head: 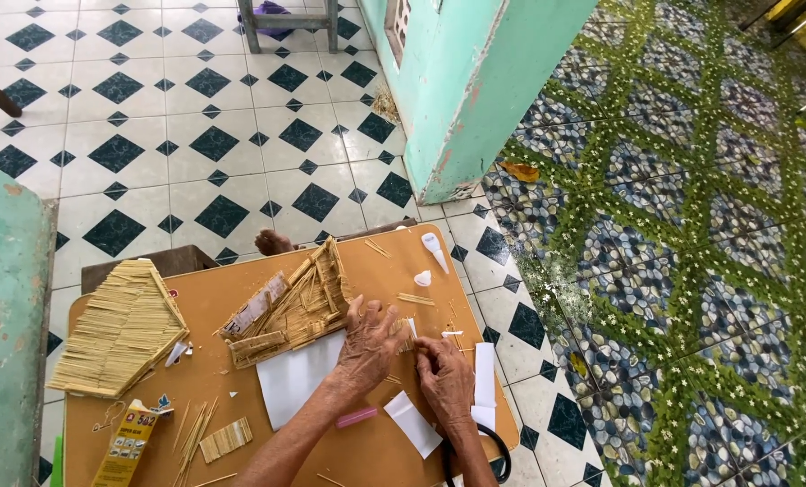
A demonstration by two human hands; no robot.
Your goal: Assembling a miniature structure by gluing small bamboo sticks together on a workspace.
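My left hand (370, 344) rests fingers-down on the orange table (214, 311), touching a small panel of thin wooden sticks (409, 330) that is mostly hidden under the fingers. My right hand (445, 379) is curled beside it, pinching at the same small piece. Just left of my hands lies a partly built model house of sticks (290, 307) over a white paper sheet (297, 377). What exactly the fingers pinch is hidden.
A large stick roof panel (119, 329) lies at the table's left. A yellow glue box (125, 445), loose sticks (193, 433), a small stick panel (225, 439), white paper strips (484, 374), a pink stick (356, 417) and black scissors (498, 455) lie around. A teal pillar (475, 90) stands beyond.
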